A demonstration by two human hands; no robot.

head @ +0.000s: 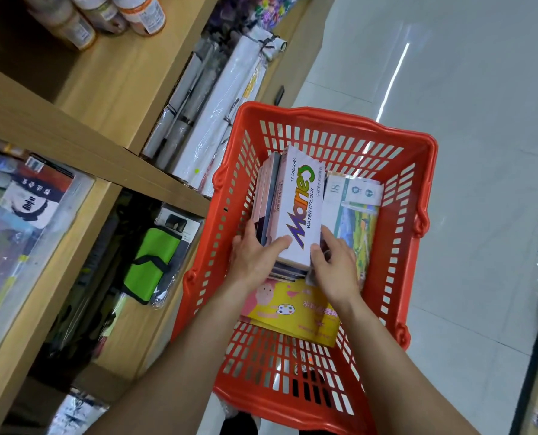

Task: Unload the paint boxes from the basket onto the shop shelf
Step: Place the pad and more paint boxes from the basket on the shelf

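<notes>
- Head view, far left: shelf (111, 171), wooden and stocked. Its packets carry Chinese script too blurred to read.
- Pouch (150, 265): green with black trim, bagged, in a lower shelf bay.
- Left hand (255, 259): thumb on top of the white box, fingers curled down the left side of the stack (266, 196) beside it.
- White box (299, 208): topmost in the basket, printed "Marie's", "WATER COLOUR", "12 COLOURS". A small line of Chinese goes unread.
- Yellow box (296, 312): lies flat beneath, showing a cartoon figure, a palette and a Chinese title.
- Right hand (336, 265): fingers curled on the white box's near right corner.
- 18 box (352, 202): right of the white box, marked "18", with a landscape picture.
- Basket (431, 246): red, just beside the shelf.
- Step, as judged: grasping for lift-out, with all boxes in the basket. The next move needs a lift clear of the rim, then a carry left to a shelf bay.
</notes>
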